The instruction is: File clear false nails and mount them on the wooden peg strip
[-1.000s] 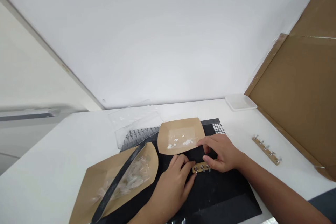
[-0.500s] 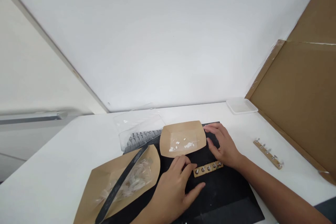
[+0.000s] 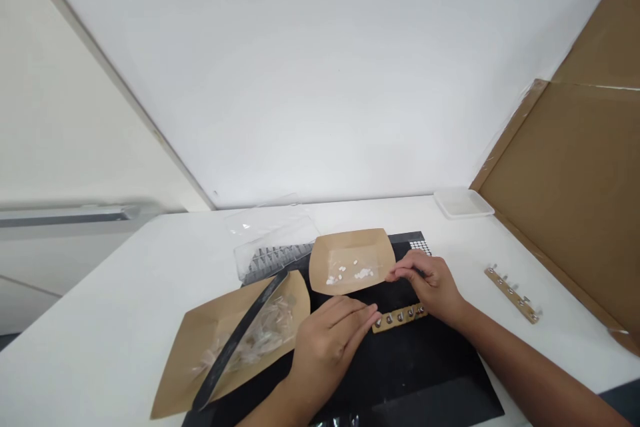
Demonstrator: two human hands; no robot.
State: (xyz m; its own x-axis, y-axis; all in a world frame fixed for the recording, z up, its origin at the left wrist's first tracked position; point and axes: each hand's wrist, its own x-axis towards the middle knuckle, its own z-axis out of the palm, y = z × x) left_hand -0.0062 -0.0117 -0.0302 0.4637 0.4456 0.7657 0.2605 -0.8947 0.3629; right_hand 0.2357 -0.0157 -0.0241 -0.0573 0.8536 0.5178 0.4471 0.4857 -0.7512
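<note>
My left hand (image 3: 333, 340) has its fingers closed at the left end of a small wooden strip (image 3: 399, 317) bearing several round metal pieces; whatever is between the fingertips is too small to make out. My right hand (image 3: 431, 283) is pinched at the lower right corner of a brown paper tray (image 3: 350, 240), and the content of that pinch is hidden. Small white bits (image 3: 364, 273) lie inside this tray. The strip rests on a black mat (image 3: 415, 373), below the tray.
A larger brown tray (image 3: 187, 340) at the left holds clear plastic pieces, with a black band (image 3: 240, 340) across it. Clear plastic cases (image 3: 280, 255) lie behind. At right are a second strip (image 3: 513, 294), a white lid-like tray (image 3: 463, 204) and cardboard (image 3: 565, 200).
Both hands have closed their fingers. My right hand has moved slightly down and right, uncovering a white-dotted patch at the mat's corner. The whole view has shifted slightly.
</note>
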